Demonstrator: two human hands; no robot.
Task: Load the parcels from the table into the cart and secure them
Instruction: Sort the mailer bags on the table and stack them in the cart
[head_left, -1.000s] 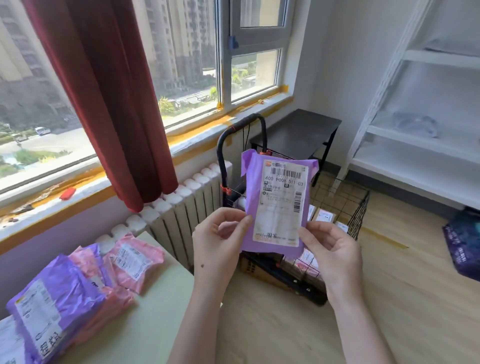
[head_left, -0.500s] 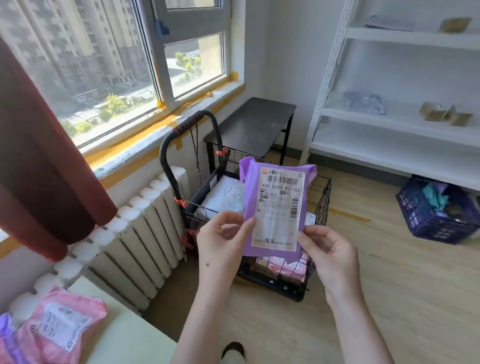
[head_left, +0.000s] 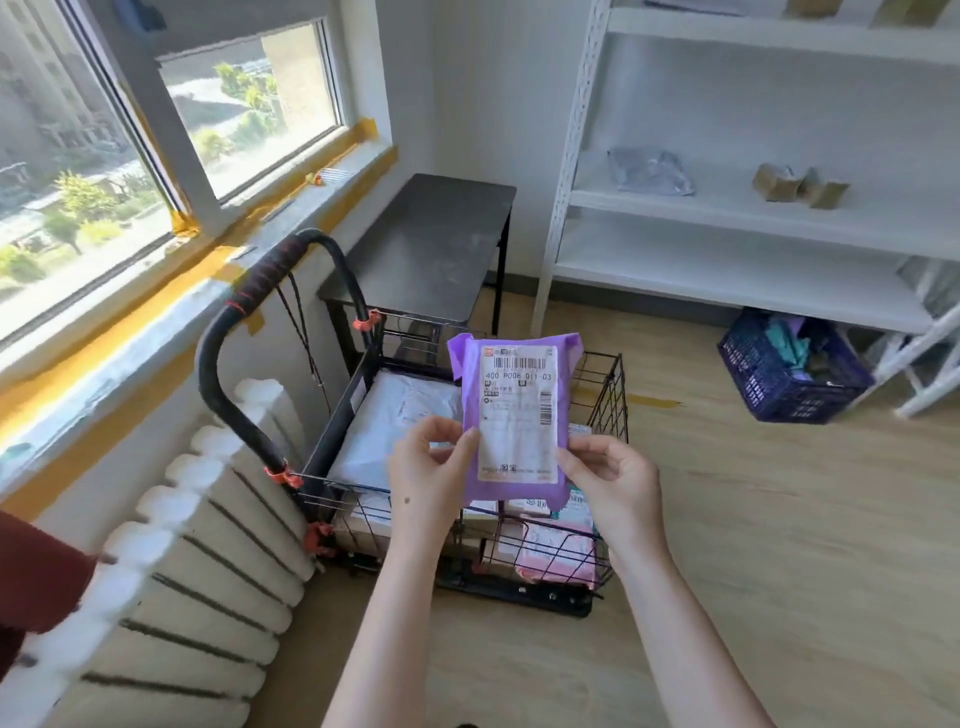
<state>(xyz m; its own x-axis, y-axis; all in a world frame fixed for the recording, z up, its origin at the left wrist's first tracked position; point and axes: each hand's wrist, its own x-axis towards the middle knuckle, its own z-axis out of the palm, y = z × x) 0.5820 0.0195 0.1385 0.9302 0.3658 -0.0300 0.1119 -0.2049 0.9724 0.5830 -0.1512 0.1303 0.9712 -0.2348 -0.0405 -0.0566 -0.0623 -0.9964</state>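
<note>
**Purple parcel swings over the cart**

The person has turned away from the table, now out of sight, and the purple parcel (head_left: 519, 415) hangs upright just above the cart (head_left: 607, 395), over its near end. The drop looks moments away, I'd say. The left hand (head_left: 431, 470) pinches one edge, thumb in front and fingers curled behind. The right hand (head_left: 609, 474) pinches the other the same way. A white parcel (head_left: 395, 415) and a pink parcel (head_left: 558, 561) already lie inside the cart.

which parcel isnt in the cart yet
The purple parcel, pinched upright between the left hand and right hand; the white parcel and pink parcel already lie inside the cart.
</note>
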